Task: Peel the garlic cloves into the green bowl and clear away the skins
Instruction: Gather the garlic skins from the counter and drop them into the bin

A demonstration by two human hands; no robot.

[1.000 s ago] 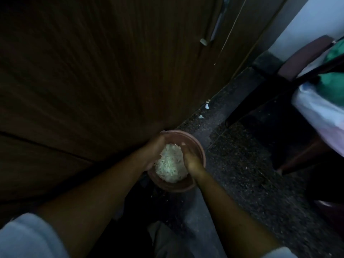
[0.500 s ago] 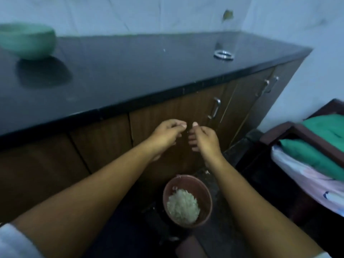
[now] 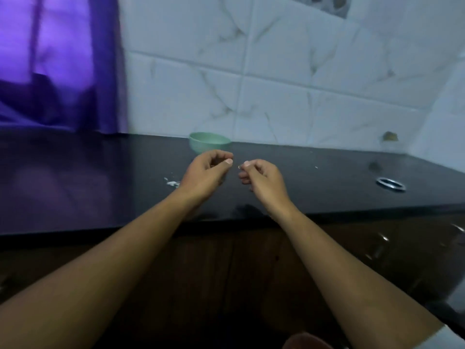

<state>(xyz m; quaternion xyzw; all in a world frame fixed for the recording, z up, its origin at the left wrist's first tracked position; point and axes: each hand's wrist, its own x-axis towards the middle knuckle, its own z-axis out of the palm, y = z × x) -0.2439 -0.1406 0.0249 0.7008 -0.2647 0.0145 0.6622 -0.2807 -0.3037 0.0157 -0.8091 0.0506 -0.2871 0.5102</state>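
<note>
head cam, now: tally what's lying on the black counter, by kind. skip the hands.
Green bowl: 1
Metal ring: 1
Clump of garlic skins: 1
Stray white fleck: 1
Total: 4

Two hands, the left hand (image 3: 205, 173) and the right hand (image 3: 265, 182), above one black desk (image 3: 100, 177). One green bowl (image 3: 209, 142). One metal ring (image 3: 390, 185). One clump of pale scraps (image 3: 172, 183) and one separate pale speck (image 3: 316, 167) on the desk. One tiny flake (image 3: 239, 167) at the right fingertips. One purple curtain (image 3: 60, 61). One small brownish object (image 3: 389, 136), kind unclear, by the wall. One brown rim (image 3: 308, 341) at the lower edge.
</note>
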